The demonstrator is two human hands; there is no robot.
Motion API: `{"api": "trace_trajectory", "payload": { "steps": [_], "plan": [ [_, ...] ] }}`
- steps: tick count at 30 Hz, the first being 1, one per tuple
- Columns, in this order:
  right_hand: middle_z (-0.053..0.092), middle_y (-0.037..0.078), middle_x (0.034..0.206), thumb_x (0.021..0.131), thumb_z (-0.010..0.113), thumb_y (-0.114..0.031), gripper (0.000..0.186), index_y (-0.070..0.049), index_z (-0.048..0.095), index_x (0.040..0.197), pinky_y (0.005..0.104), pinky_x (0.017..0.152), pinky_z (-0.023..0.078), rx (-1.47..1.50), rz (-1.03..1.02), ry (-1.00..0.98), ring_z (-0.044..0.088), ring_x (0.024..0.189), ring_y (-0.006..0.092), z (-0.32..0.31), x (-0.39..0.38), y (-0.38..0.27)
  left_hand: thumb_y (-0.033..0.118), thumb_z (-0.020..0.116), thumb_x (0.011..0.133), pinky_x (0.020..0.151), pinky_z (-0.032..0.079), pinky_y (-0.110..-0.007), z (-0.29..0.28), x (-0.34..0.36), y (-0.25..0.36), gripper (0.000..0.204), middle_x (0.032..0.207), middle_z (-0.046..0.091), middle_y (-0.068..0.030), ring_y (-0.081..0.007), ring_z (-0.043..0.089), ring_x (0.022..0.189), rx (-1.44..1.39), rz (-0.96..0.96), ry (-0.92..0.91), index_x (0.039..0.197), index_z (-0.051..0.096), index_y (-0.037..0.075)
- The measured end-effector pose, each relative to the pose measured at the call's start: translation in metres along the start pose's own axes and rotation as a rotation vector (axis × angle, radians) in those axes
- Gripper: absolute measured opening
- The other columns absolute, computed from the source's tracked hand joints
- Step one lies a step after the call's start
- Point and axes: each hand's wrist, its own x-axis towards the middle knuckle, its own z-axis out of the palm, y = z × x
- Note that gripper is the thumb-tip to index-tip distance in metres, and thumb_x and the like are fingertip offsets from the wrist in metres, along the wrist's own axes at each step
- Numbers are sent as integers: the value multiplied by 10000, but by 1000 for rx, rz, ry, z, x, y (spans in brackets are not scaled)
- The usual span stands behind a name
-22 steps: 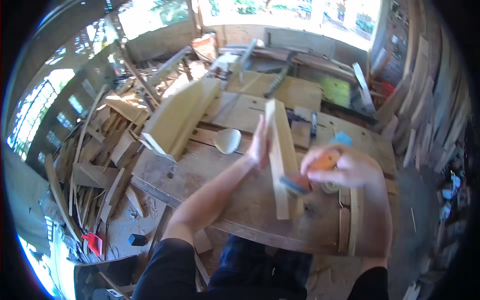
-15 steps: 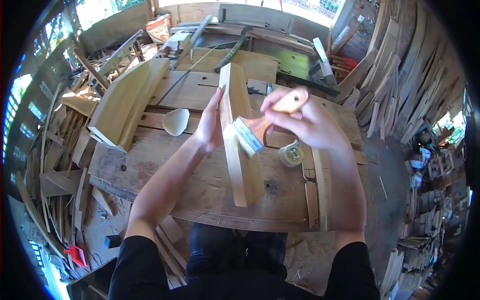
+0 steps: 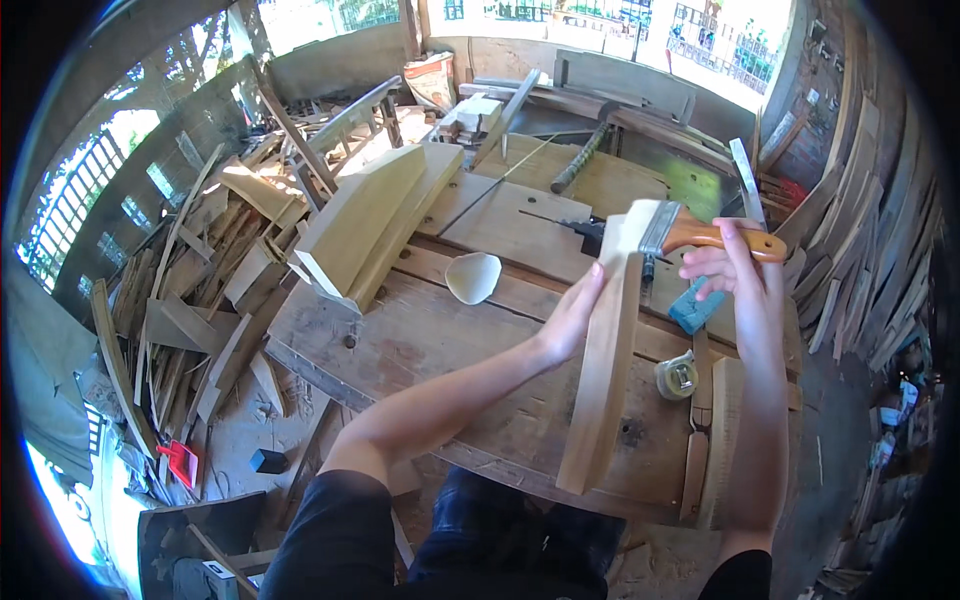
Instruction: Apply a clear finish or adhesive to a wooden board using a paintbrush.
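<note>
My left hand (image 3: 572,318) is closed against the left side of a long, pale piece of wood (image 3: 598,390), holding it tilted up over the workbench. A wide flat brush (image 3: 690,235) with a wooden handle and metal band is in my right hand (image 3: 738,268). Its pale bristles lie at the far end of the wood, and the handle points right. Beneath my right hand sits a blue block (image 3: 693,306), with a tape measure (image 3: 677,376) nearer to me. Left of my left hand, a cream, shell-shaped piece (image 3: 472,278) lies on the bench.
The wooden workbench (image 3: 400,340) carries a stack of shaped boards (image 3: 370,215) at left and a dark ridged rod (image 3: 582,155) at the back. Scrap wood (image 3: 190,290) is heaped on the left. Long planks (image 3: 870,220) lean along the right wall.
The brush has moved from the middle of the wood's face to its far end, its handle swinging round to the right. The whole view has turned left. The blue block has come into sight.
</note>
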Motion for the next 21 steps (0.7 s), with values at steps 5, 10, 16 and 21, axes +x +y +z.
{"api": "trace_trajectory", "payload": {
  "steps": [5,10,16,21],
  "plan": [
    [744,173,916,1071,527,-322,355,-4,538,1229,262,571,522,-86,-84,19,745,739,210,-3,1,2,480,484,1063,1166,318,-351,19,-3,0,760,1466,491,-131,-191,435,1361,228,167,-37,1596,241,-3],
    [750,120,820,1012,651,-216,247,27,609,1005,231,617,536,-303,-160,-150,736,735,142,1,-1,1,504,668,949,819,528,-304,2,5,-4,922,1260,586,-86,-153,566,1093,269,-16,-54,1638,187,124],
    [727,92,727,963,712,-149,196,23,644,897,240,570,532,-279,-150,-156,716,663,119,-9,-1,1,520,706,901,745,544,-299,6,4,-6,1024,1255,552,-92,-171,589,1077,403,82,-44,1651,108,163],
    [719,78,737,963,720,-172,196,16,664,954,234,576,513,-381,-280,40,689,645,105,-4,3,11,529,719,887,771,538,-301,11,-5,6,1056,1298,533,-95,-173,578,1121,363,16,-60,1654,91,164]
  ]
}}
